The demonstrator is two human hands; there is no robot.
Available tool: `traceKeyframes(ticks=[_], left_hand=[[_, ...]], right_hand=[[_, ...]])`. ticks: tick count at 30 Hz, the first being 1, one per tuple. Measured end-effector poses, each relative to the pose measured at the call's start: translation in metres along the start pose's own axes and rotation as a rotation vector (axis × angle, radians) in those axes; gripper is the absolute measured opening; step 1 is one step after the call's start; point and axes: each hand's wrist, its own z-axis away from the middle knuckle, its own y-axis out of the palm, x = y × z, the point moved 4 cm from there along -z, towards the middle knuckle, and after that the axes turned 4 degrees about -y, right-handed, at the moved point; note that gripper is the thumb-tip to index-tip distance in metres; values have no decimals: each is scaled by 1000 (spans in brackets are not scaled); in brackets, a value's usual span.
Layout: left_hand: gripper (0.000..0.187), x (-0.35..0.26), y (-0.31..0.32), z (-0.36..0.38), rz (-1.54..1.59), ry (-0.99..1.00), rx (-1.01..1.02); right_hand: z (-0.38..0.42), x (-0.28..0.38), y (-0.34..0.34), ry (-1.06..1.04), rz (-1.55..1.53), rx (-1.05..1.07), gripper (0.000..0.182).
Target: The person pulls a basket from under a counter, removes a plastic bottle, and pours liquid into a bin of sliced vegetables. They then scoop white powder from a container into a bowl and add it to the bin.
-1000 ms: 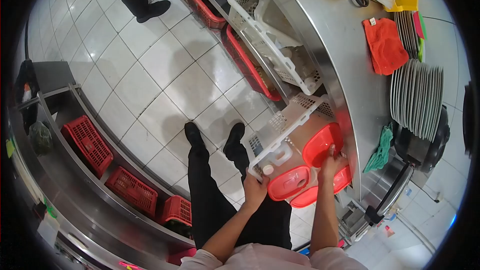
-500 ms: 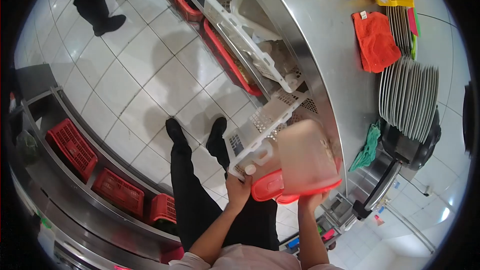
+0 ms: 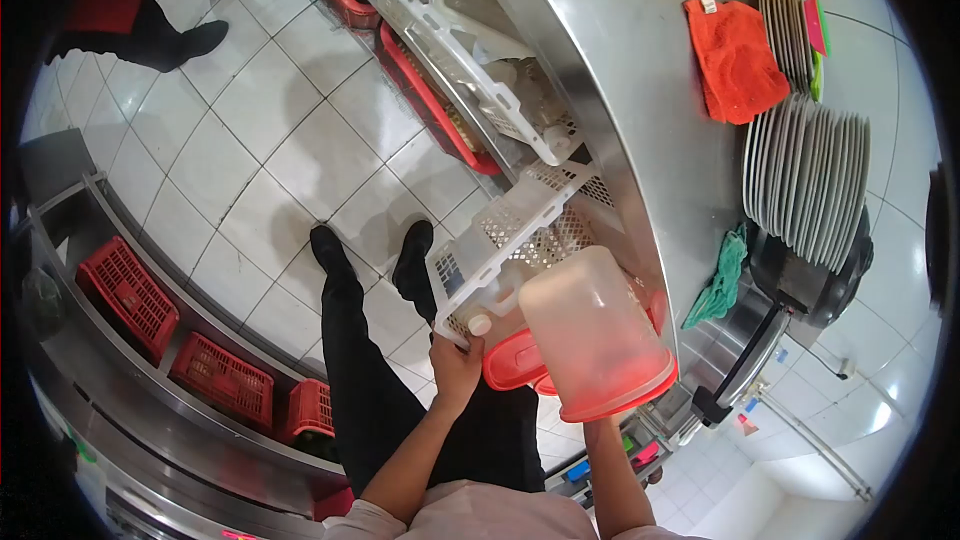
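My left hand [image 3: 457, 365] is closed on the near corner of a white perforated plastic basket [image 3: 487, 275], which is pulled partway out from under the steel counter. My right hand [image 3: 603, 432] holds a tall translucent plastic container [image 3: 588, 320] with a red rim or lid at its near end. The container tilts over the basket and covers most of that hand, so its fingers are hidden. Beside the container lies another red plastic lid [image 3: 512, 360]. A clear jug with a white cap [image 3: 480, 324] sits inside the basket near my left hand.
On the steel counter [image 3: 625, 70] lie a red cloth [image 3: 735, 65], a green cloth [image 3: 718, 280] and a row of upright plates [image 3: 805, 180]. Another white basket [image 3: 460, 45] sticks out farther along. Red baskets [image 3: 130, 295] line the left shelf. A person in dark shoes [image 3: 195, 43] stands upper left.
The plastic container has swung toward me and left, its red end now lower and covering more of my right hand. My left hand stays on the basket corner. The view has shifted slightly.
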Motion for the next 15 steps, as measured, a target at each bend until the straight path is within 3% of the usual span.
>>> traceKeyframes(ticks=[7,9,13,15], left_hand=[[40,-13,47,-13,22,64,55],[45,-44,70,-17,111,292,19],[51,-60,110,-34,240,16,110],[53,-78,121,-45,141,150,57]], right_hand=[[49,61,-53,44,48,57,36],[62,86,-73,33,59,75,36],[68,129,-110,-7,58,104,35],[59,142,-122,-18,52,122,34]])
